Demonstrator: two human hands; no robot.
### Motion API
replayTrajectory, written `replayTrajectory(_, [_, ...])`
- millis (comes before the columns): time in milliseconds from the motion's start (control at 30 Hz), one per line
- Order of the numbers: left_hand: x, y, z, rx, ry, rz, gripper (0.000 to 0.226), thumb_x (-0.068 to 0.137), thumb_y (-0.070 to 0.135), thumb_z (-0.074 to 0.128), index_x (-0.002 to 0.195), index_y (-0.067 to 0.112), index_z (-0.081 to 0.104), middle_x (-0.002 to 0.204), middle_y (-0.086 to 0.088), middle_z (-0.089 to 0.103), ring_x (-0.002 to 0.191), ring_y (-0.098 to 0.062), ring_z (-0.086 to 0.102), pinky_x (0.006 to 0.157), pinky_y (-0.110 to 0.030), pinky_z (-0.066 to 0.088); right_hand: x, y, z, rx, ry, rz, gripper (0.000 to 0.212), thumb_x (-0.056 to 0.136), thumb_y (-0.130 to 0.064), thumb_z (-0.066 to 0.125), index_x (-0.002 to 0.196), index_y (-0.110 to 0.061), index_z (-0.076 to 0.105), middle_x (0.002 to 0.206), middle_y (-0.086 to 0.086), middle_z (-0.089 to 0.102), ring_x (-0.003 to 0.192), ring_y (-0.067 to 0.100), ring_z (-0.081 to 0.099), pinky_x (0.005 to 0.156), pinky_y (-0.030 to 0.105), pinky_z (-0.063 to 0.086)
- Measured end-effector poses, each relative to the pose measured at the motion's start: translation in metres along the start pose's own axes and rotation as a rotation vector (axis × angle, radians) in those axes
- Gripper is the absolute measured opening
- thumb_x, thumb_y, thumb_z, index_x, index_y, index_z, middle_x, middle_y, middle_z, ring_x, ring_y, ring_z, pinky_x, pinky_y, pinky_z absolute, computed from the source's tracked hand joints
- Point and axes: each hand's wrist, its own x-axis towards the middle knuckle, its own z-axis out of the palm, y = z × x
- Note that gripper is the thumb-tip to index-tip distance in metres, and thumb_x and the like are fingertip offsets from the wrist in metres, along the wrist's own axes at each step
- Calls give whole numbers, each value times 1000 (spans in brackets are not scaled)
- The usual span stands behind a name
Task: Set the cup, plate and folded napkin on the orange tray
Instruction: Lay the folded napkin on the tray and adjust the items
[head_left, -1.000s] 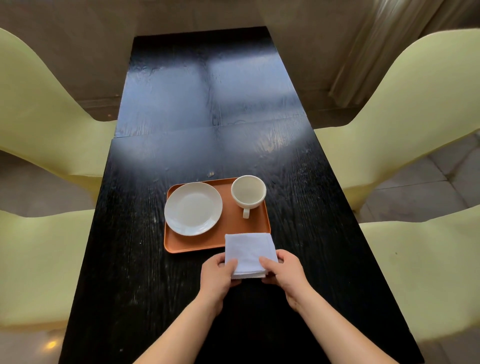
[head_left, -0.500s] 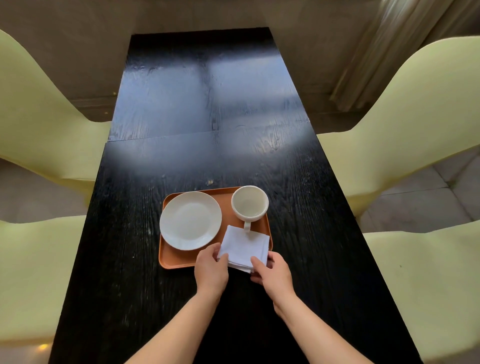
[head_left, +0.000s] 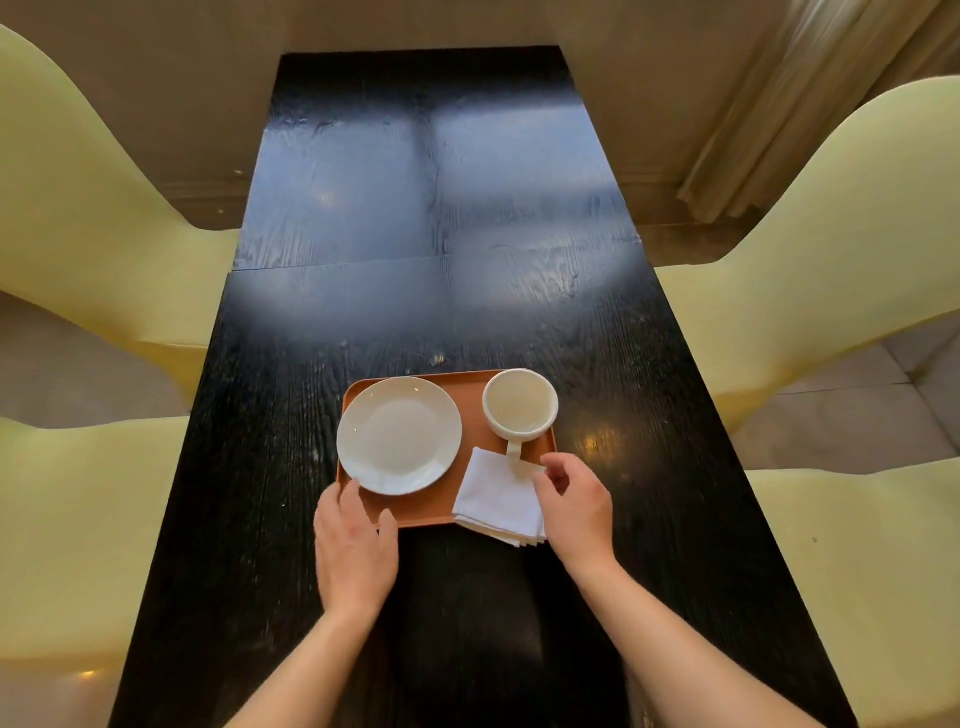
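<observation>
1. Pale yellow chairs flank a long black tabletop, glossy with window glare; an orange tray sits near the person's end.
2. On the tray, the white plate lies on the left and the cup stands at the far right corner, its handle pointing toward the person.
3. The folded napkin rests on the tray's near right corner, its near edge overhanging the rim.
4. The left hand is spread, fingers at the tray's near left edge beside the plate; it grips nothing that can be seen.
5. The right hand is loosely curled at the napkin's right edge; whether it pinches the cloth cannot be told.
6. The napkin looks light and soft, likely to unfold if dragged; nudging it by the stacked edges seems safest. Plate and cup are stiff, smooth and breakable.
</observation>
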Motion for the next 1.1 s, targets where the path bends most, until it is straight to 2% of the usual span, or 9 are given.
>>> replayTrajectory(67, [9, 3, -1, -53, -24, -47, 60, 94, 24, 60, 146, 11, 33, 153, -14, 35, 139, -32, 37, 110, -52, 42, 14, -13, 9, -8, -46, 59, 4, 97, -28, 69, 100, -29, 68, 94, -13, 62, 90, 9, 66, 80, 24, 53])
replayTrajectory(133, [15, 4, 2, -75, -51, -56, 67, 95, 23, 60, 151, 12, 25, 156, -13, 32, 142, -31, 35, 112, -53, 40, 26, -23, 18, -29, -66, 86, 23, 96, -31, 70, 78, -35, 57, 84, -12, 61, 80, 11, 67, 73, 24, 53])
replayTrajectory(167, [17, 4, 3, -78, -56, -60, 70, 94, 22, 60, 152, 13, 22, 157, -12, 30, 143, -31, 33, 113, -53, 39, 32, -25, 21, -36, -70, 114, 25, 96, -31, 71, 74, -33, 57, 81, -10, 63, 77, 12, 67, 72, 25, 54])
replayTrajectory(300, [20, 5, 9, -64, -69, -61, 79, 93, 21, 63, 154, 12, 13, 161, -13, 23, 149, -30, 24, 118, -50, 32, 45, -30, 30, -8, -60, 251, 19, 92, -32, 75, 79, -20, 70, 77, -2, 71, 71, 16, 72, 79, 33, 62])
replayTrajectory(467, [15, 4, 13, -23, -79, -68, 89, 94, 29, 62, 156, 12, 2, 166, -13, 8, 153, -28, 8, 123, -47, 22, 45, -29, 35, 30, -31, 333, 22, 88, -33, 80, 74, -19, 70, 71, -3, 71, 60, 12, 71, 60, 23, 53])
replayTrajectory(700, [17, 0, 17, -3, -80, -43, 93, 92, 37, 63, 156, 12, 0, 166, -12, 6, 154, -28, 4, 124, -46, 19, 50, -27, 39, 49, 18, 321, 25, 92, -28, 76, 69, -18, 72, 69, 1, 72, 66, 14, 69, 59, 22, 46])
replayTrajectory(867, [17, -7, 22, 35, -81, -9, 98, 91, 46, 62, 156, 14, -3, 167, -11, 3, 154, -27, 1, 124, -46, 17, 60, -27, 38, 26, 51, 283, 27, 92, -29, 75, 68, -20, 69, 70, -1, 70, 67, 13, 68, 59, 23, 47])
replayTrajectory(1100, [14, -15, 22, 125, -86, 52, 109, 86, 58, 62, 155, 11, -8, 167, -12, -1, 154, -27, -2, 124, -44, 17, 73, -28, 37, 10, 84, 229, 31, 93, -31, 74, 65, -26, 63, 71, -4, 69, 72, 15, 70, 73, 34, 60])
